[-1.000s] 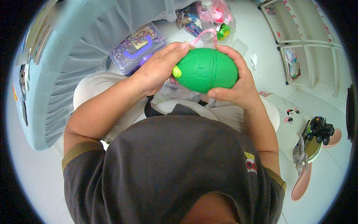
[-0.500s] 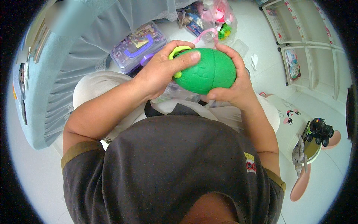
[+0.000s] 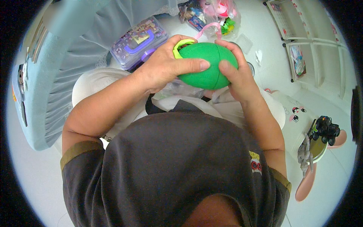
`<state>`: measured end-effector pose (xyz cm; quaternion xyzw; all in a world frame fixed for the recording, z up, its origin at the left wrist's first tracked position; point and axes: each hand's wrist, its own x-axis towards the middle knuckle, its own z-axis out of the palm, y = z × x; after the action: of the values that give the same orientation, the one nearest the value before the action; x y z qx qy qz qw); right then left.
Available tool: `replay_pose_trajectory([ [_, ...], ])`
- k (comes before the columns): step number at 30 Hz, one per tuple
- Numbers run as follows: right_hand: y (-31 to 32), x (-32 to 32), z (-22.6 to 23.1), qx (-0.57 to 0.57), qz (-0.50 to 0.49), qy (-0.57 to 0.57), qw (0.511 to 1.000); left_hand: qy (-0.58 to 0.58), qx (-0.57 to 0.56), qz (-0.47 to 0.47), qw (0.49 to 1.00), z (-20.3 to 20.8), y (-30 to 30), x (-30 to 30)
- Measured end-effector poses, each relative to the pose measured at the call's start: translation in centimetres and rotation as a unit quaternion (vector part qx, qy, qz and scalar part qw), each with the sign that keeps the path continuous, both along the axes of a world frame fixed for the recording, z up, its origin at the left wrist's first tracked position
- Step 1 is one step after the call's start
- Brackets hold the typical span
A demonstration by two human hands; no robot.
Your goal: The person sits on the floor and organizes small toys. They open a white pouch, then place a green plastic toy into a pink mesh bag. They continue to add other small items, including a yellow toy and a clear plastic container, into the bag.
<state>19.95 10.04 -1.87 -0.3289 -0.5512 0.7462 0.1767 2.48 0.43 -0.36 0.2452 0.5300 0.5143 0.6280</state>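
Between my two hands, above my lap, is a green toy egg [image 3: 206, 77] lying on its side, with a seam running round it toward the right end. My left hand [image 3: 170, 62] wraps its left end, thumb laid along the shell. A yellow-green handle [image 3: 177, 49] curves out beside that hand's fingers. My right hand [image 3: 238, 72] grips the right end, thumb pressed near the seam and fingers over the far side. The egg's underside is hidden.
Beyond my left hand sits a clear case [image 3: 140, 43] with a purple handle. Bagged toys [image 3: 215, 15] lie at the far middle, with a pink strap [image 3: 210, 28] nearer. White shelves [image 3: 314, 49] stand far right. A rabbit-faced bin [image 3: 317, 151] holding a black toy vehicle [image 3: 326, 130] lies right.
The egg has turned a little in my hands and shifted slightly away. My right thumb has moved from the near lower edge up onto the shell by the seam.
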Motion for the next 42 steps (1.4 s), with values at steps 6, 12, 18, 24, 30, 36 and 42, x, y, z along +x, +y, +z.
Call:
replay_pose_trajectory([
  [6,-0.2,-0.1,0.2,-0.033,-0.003,0.036,0.999,0.021,0.004,-0.010,1.000,-0.4,0.2,-0.7],
  [12,-0.1,-0.2,0.0,0.177,-0.019,0.030,0.984,-0.106,0.039,0.060,0.992,-1.2,0.6,0.0],
  [18,-0.9,-1.1,0.4,0.205,-0.062,0.017,0.977,-0.112,0.062,0.068,0.990,-0.5,1.0,0.5],
  [24,-0.5,-0.9,0.5,0.197,-0.064,0.017,0.978,-0.092,0.085,0.054,0.991,0.5,0.9,0.3],
  [30,-0.8,-0.9,1.2,0.270,-0.060,0.015,0.961,-0.092,0.082,0.079,0.989,0.2,0.8,0.3],
  [36,-0.9,-1.0,1.2,0.239,-0.073,0.024,0.968,-0.076,0.097,0.064,0.990,1.0,1.0,-0.4],
  [42,-0.6,-1.0,1.2,0.223,-0.071,0.039,0.971,-0.030,0.098,0.076,0.992,0.6,0.9,-0.1],
])
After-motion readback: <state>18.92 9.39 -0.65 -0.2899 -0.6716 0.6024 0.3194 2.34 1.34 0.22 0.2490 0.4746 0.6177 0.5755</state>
